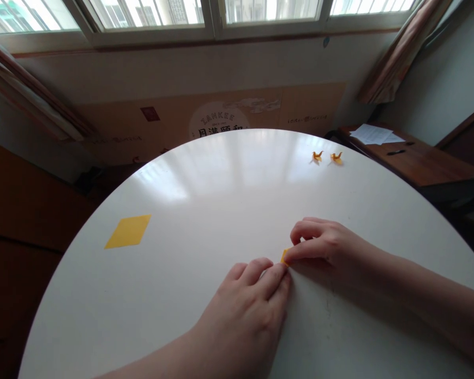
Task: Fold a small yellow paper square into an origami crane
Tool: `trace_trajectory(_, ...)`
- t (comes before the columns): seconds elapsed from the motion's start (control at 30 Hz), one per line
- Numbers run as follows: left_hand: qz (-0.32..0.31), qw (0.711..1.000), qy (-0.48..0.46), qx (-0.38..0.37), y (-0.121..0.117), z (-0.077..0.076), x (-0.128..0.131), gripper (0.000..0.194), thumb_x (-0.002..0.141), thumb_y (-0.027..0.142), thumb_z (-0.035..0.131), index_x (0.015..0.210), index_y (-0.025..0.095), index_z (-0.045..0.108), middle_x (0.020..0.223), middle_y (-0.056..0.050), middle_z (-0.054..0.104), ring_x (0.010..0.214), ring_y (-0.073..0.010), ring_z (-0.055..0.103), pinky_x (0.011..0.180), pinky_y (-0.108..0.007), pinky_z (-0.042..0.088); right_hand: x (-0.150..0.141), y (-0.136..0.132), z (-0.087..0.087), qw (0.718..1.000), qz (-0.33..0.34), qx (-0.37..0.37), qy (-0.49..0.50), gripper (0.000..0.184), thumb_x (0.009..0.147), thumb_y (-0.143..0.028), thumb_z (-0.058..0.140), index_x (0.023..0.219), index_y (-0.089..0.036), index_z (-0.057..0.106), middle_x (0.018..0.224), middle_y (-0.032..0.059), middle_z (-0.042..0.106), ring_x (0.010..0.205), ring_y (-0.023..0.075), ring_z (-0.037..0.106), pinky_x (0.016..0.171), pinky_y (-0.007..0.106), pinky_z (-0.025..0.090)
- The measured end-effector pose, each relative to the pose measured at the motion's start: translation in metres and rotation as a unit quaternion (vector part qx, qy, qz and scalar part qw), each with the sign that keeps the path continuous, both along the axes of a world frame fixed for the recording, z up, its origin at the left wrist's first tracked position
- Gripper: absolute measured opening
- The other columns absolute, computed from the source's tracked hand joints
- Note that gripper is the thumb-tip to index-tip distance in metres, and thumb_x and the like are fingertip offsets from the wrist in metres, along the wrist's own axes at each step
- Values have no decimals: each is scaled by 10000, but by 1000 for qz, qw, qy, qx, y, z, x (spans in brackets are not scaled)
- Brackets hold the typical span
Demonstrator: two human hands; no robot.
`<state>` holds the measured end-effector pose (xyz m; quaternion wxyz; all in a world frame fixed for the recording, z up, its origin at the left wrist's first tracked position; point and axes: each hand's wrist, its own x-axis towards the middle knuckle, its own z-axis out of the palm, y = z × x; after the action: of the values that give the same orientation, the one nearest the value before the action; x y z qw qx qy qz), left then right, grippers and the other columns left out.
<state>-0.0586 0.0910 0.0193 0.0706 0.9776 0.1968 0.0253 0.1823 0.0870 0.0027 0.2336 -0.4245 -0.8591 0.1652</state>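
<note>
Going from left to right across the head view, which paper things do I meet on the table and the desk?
Yellow sheet, small yellow paper by the left hand and right hand, left paper bird, right paper bird, white papers.

I see a white bench. A yellow sheet, two paper birds and a small yellow paper lie on it.

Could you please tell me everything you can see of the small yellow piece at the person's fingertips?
The small yellow piece looks like plain, matte paper. Only a narrow sliver shows, slanting at the surface of the white table. Fingers of the right hand touch it from the right, and those of the left hand sit at its near end. The rest is hidden, so its full shape and any folds cannot be told.
</note>
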Motion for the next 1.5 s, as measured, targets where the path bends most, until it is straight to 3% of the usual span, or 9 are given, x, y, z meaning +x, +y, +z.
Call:
trace_trajectory(0.27, 1, 999, -8, -37, -2, -1, -1, 444, 947, 277, 480, 1359, 121, 535, 1341, -109, 625, 1148, -279, 549, 947, -401, 457, -22, -14, 3, 995, -70, -73, 13, 180, 911, -123, 579, 900, -217, 732, 890, 38, 638, 821, 159, 603, 742, 265, 464)
trace_trajectory(0.73, 18, 999, -5, -45, -5, -2, -1, 432, 959, 270, 485, 1364, 128, 527, 1388, -100, 596, 1166, -296, 538, 953, -433, 452, -25, -17, 0, 985, -139, 54, -90, 150, 905, -170, 599, 843, -239, 716, 837, 24, 681, 800, 208, 585, 723, 331, 435)
trace_trajectory(0.87, 16, 999, -11, -26, -6, -3, -1, 397, 985, 263, 452, 1346, 127, 545, 1361, -101, 615, 1154, -297, 551, 935, -440, 468, -14, -7, -11, 988, -147, 16, 35, 168, 918, -166, 586, 911, -239, 738, 903, 28, 687, 809, 171, 622, 716, 283, 472)
trace_trajectory(0.97, 15, 1000, -10, -24, -8, -2, 1, 383, 988, 256, 450, 1331, 125, 560, 1330, -105, 633, 1136, -299, 566, 917, -448, 487, -4, 4, -17, 965, -204, 37, 158, 175, 937, -234, 585, 994, -216, 750, 906, 47, 679, 781, 167, 617, 690, 276, 483)
trace_trajectory(1.1, 27, 999, -24, -31, -4, 1, 2, 302, 950, 232, 491, 1207, 163, 634, 1242, -88, 678, 1072, -302, 600, 875, -467, 511, 0, 11, -17, 950, -241, 1, 197, 236, 945, -296, 562, 1022, -193, 760, 871, 52, 673, 698, 163, 577, 613, 278, 453)
trace_trajectory(1.23, -10, 990, -122, -74, 15, -2, 2, 238, 915, 241, 527, 1083, 228, 695, 1236, -64, 687, 1011, -262, 645, 853, -404, 527, 1, 16, -17, 926, -263, -47, 266, 274, 913, -365, 586, 986, -173, 767, 862, 63, 706, 792, 193, 607, 712, 301, 467)
trace_trajectory(1.3, 48, 969, -218, -102, 28, -7, 2, 225, 915, 230, 521, 1023, 224, 719, 1211, -79, 688, 1025, -230, 656, 878, -350, 521, 4, 19, -18, 898, -282, -81, 327, 302, 885, -408, 606, 961, -165, 767, 812, 54, 698, 757, 187, 595, 683, 293, 456)
trace_trajectory(1.37, 109, 948, -265, -140, 38, -12, 4, 221, 914, 215, 516, 958, 212, 732, 1106, -69, 711, 904, -186, 674, 792, -290, 527, 7, 23, -19, 885, -288, -103, 352, 324, 865, -423, 612, 976, -160, 765, 790, 45, 688, 720, 177, 578, 651, 285, 442)
trace_trajectory(1.5, 173, 945, -234, -150, 42, -14, 8, 230, 908, 278, 547, 1007, 210, 743, 931, -45, 716, 744, -165, 643, 722, -282, 499, 7, 27, -17, 883, -286, -119, 352, 258, 823, -360, 645, 899, -152, 778, 782, 43, 697, 743, 177, 589, 692, 285, 446)
